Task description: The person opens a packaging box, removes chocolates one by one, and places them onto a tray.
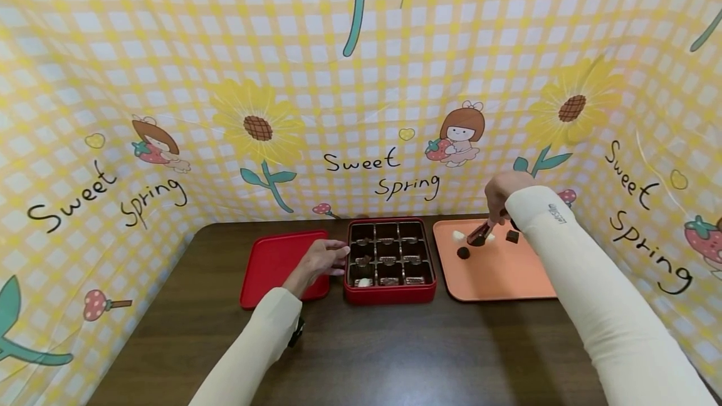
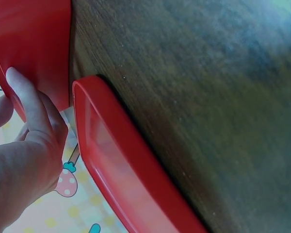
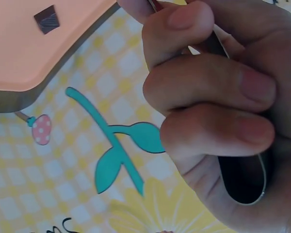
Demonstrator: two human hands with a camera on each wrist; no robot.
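My right hand (image 1: 499, 196) grips a pair of tongs (image 1: 479, 231), its fingers curled round the handle (image 3: 243, 179) in the right wrist view. The tongs' tips point down at a dark piece (image 1: 477, 241) over the orange tray (image 1: 502, 281); whether they pinch it I cannot tell. A round dark chocolate (image 1: 463, 253), a white piece (image 1: 459, 236) and a square dark chocolate (image 1: 512, 237) lie close by. My left hand (image 1: 323, 260) touches the left wall of a red box (image 1: 389, 295) with extended fingers. A white piece (image 1: 363, 282) sits in the box's near-left compartment.
Left of the box, the red lid (image 1: 271, 262) lies on the brown wooden table (image 1: 361, 349), partly under my left hand. A yellow checked cloth (image 1: 361, 99) with printed flowers hangs behind the table and along both sides.
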